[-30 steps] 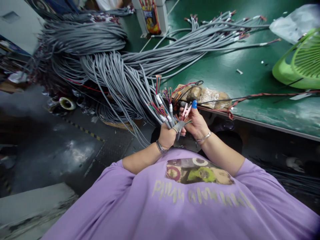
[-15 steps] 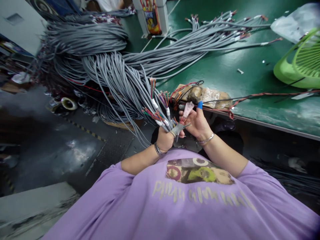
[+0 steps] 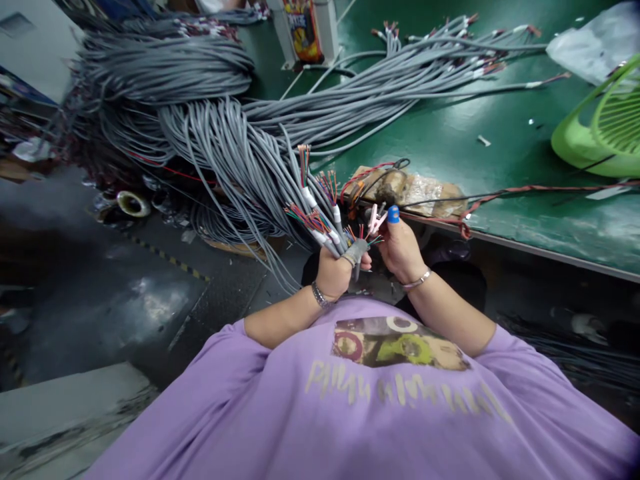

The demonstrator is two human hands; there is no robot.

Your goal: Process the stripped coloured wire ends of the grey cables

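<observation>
Hands (image 3: 334, 275) (image 3: 403, 253) — close together, angled inward

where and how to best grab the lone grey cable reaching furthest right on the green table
Probably the grey cable just behind its white band, pinched from above on the near side: that stretch lies apart from the bundle, and beyond the band are only thin wires.

Both forearms (image 3: 280, 319) were extended forward and angled inward; the left hand (image 3: 335, 275) was curled in a grip, and the right hand (image 3: 403, 252) was held just beside it, its blue-capped thumb (image 3: 394, 215) raised upright.
</observation>
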